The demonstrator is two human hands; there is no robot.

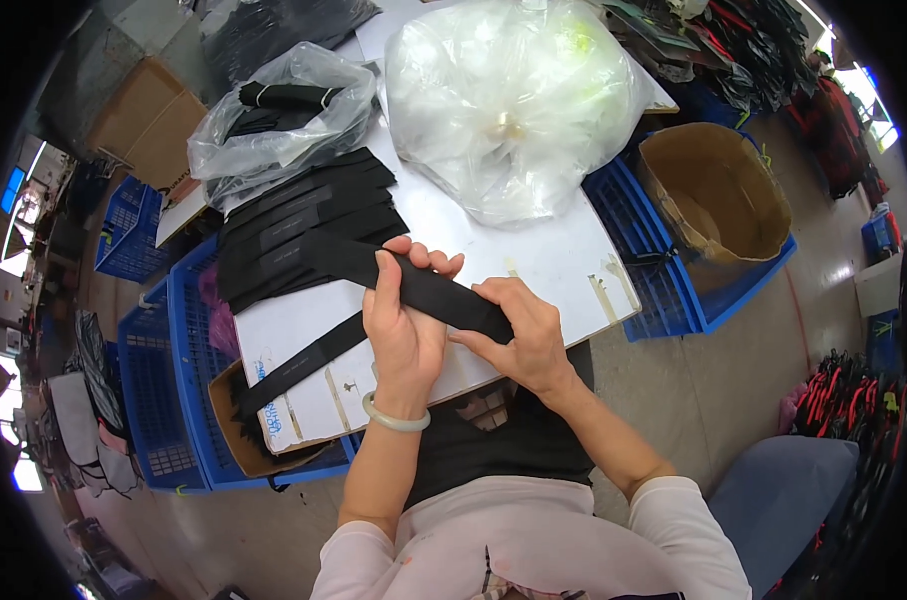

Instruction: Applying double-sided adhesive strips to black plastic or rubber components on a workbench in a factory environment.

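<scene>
- The person's left grip (406, 325) is turned palm up, thumb raised and fingers curled behind a long, flat black fabric strip (449, 300), clamped on it; the forearm rises from below.
- The right grip (524, 330), knuckles up, is clamped on the strip's right end, thumb below and fingers above; that forearm slants in from lower right.
- The strip is smooth, matte and narrow, running from the right grip through the left one and on leftward over a fanned pile of black fabric strips (309, 205).
- A pale, glossy ring bangle (398, 416) circles the wrist below the left grip.
- Under both grips lies a white, flat-topped surface (564, 250) with tape marks.
- Left and below the left grip, another black strip (309, 357) slopes toward a brown cardboard box (222, 400).
- Beyond both grips, a bulging, translucent plastic bag (514, 110) takes up the far side.
- Right of the right grip stands a blue plastic crate (629, 225).
</scene>
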